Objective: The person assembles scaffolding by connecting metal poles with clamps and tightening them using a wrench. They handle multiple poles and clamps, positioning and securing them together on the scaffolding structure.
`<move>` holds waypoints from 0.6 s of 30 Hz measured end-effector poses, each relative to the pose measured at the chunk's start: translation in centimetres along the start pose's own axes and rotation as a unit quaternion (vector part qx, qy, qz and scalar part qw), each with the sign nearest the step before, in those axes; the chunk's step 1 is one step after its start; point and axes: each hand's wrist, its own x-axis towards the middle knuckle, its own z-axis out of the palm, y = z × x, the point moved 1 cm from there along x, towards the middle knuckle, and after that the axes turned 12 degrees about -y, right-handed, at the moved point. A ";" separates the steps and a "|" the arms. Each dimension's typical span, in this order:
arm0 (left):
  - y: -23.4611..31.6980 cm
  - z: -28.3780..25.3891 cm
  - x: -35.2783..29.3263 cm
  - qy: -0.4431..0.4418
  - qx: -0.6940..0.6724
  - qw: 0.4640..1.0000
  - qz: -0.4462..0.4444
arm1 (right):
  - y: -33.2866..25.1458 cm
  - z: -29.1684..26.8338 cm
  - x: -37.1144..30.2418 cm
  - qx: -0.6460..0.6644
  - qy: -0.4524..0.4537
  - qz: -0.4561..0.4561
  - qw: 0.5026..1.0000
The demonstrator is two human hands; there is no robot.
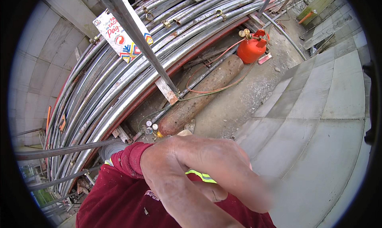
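- Fingers (227,168) of what is seemingly the left hand (163,160) are bending close to the camera; their tips are blurring, so I cannot tell whether they are pinching anything. The right hand is not clearly showing.
- The rust-brown cylinder (181,113) is lying beyond them on the ground (215,120), beside the gauges (149,130).
- Apparently, the step in hand is involving the space near the camera.
- Handling the cylinder would be calling for lowering the hand.
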 end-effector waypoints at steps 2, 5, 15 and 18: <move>-1.3 0.3 1.6 -0.029 -0.001 0.999 0.038 | 1.8 -1.4 -1.0 -0.026 0.026 0.094 0.995; -2.9 -0.9 3.4 -0.033 0.001 0.998 0.059 | 7.3 -5.2 -0.3 -0.012 0.056 0.152 0.987; -10.0 -7.3 6.8 -0.083 0.135 0.982 -0.105 | 8.7 -8.1 3.5 -0.053 -0.003 0.220 0.974; -14.2 -10.0 3.9 -0.090 0.234 0.890 -0.380 | -1.1 -9.3 6.1 -0.019 -0.052 0.200 0.978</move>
